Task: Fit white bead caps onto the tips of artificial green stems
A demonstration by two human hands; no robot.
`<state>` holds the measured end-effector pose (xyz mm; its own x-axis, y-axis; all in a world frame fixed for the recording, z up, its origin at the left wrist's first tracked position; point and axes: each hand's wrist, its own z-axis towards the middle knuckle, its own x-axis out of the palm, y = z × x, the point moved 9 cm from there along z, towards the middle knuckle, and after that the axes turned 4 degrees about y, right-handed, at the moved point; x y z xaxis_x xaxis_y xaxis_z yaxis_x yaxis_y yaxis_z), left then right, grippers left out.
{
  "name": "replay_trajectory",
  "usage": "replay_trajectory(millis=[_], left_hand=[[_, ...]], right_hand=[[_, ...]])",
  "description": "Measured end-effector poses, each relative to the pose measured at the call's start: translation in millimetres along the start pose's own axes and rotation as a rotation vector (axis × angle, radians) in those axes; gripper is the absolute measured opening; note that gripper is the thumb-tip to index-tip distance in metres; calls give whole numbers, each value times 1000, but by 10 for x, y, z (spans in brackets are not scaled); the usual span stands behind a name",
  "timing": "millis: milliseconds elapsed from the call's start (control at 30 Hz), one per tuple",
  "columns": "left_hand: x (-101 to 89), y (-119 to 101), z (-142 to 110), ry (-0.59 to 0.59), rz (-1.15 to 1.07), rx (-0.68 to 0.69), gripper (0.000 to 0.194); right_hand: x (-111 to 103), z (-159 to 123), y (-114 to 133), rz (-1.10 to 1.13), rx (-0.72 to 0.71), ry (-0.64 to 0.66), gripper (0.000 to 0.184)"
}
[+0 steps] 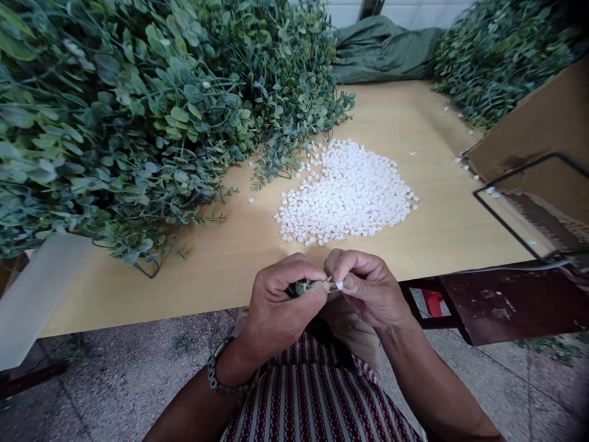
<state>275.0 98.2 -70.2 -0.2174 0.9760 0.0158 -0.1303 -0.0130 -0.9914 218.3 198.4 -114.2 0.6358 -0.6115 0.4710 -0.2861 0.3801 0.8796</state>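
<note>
Green sprig (300, 287) and white piece (339, 285) held together at the middle of the near edge of the desk (442, 239).
Left hand (283, 304): fingers grasp the sprig, leaves partly hidden in the palm; the stem's long axis runs roughly parallel to the near edge, its tip pointing toward the right hand (372, 288). Right hand: thumb and fingers pinch the white piece at the stem tip; seating depth cannot be determined. A heap of white pieces (354, 190) lies beyond the hands; foliage (184, 104) occupies the desk's left side.
</note>
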Motion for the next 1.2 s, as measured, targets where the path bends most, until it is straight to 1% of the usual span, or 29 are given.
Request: replay_trajectory(millis=[200, 367, 667, 967, 1200], left_hand=[[26, -26, 6, 2, 27, 5, 16], [34, -30, 14, 13, 43, 14, 17], [43, -16, 7, 48, 35, 25, 18], [42, 56, 23, 88, 29, -12, 18], [16, 102, 23, 93, 31, 1, 19]], right_hand=[[12, -4, 13, -33, -12, 7, 13], [-13, -17, -7, -78, 10, -6, 16], [-1, -36, -36, -73, 27, 35, 10], [-2, -23, -27, -185, 44, 67, 14], [16, -17, -10, -193, 31, 47, 11]])
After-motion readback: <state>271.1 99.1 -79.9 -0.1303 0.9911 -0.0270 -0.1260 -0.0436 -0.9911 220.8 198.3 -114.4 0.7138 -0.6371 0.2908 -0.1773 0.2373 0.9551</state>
